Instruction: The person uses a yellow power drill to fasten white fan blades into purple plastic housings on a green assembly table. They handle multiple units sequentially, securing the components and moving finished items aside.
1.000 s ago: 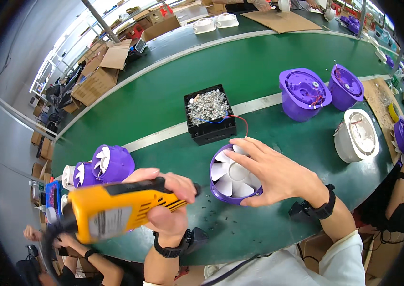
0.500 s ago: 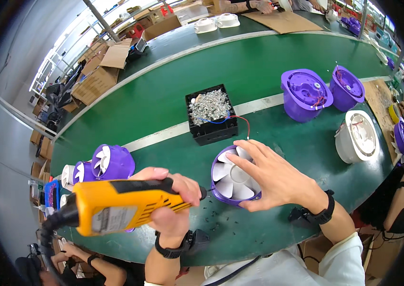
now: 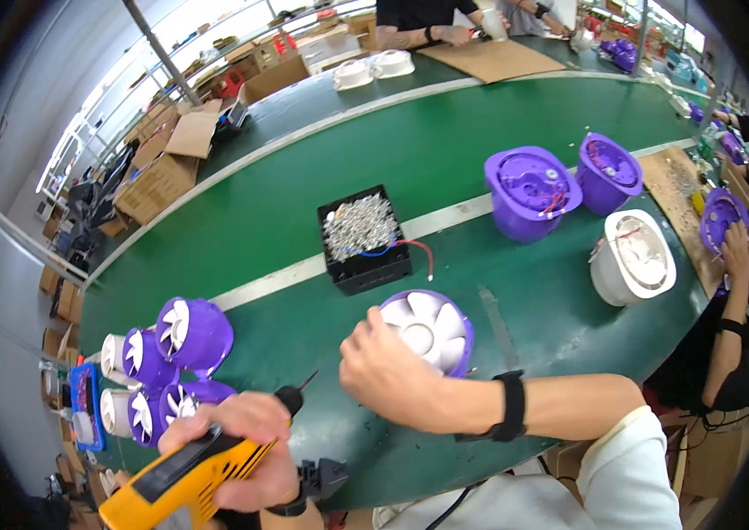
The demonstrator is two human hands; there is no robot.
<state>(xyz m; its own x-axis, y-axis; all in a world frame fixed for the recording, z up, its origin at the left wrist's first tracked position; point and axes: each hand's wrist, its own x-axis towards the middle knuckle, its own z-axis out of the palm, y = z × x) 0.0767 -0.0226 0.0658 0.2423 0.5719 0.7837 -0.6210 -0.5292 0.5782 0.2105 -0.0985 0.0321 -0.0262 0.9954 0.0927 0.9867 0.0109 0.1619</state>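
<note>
My left hand [image 3: 255, 442] is wrapped round a yellow and black electric screwdriver [image 3: 182, 481]. Its thin bit points up and to the right, apart from anything else. A purple round housing with a white fan [image 3: 421, 337] inside lies on the green table in front of me, blades facing up. Over the left rim of that housing is my right hand [image 3: 385, 362], fingers curled together. The hand covers part of the rim and blades, and what its fingertips grip, if anything, is hidden. Beyond the fan stands a black box [image 3: 365, 279] of small metal screws, with red and blue wires across it.
Several purple and white fan housings [image 3: 202, 336] are grouped at the left, beside a blue tray [image 3: 84, 402]. Two purple housings [image 3: 524, 199] and a white one [image 3: 631, 265] stand at the right. Co-workers' hands [image 3: 739, 252] work at the far right and across the table.
My right hand has gone from the fan's right side to its left, and its spread fingers have curled. The screwdriver has drawn back from the housing toward the lower left. The view has shifted.
</note>
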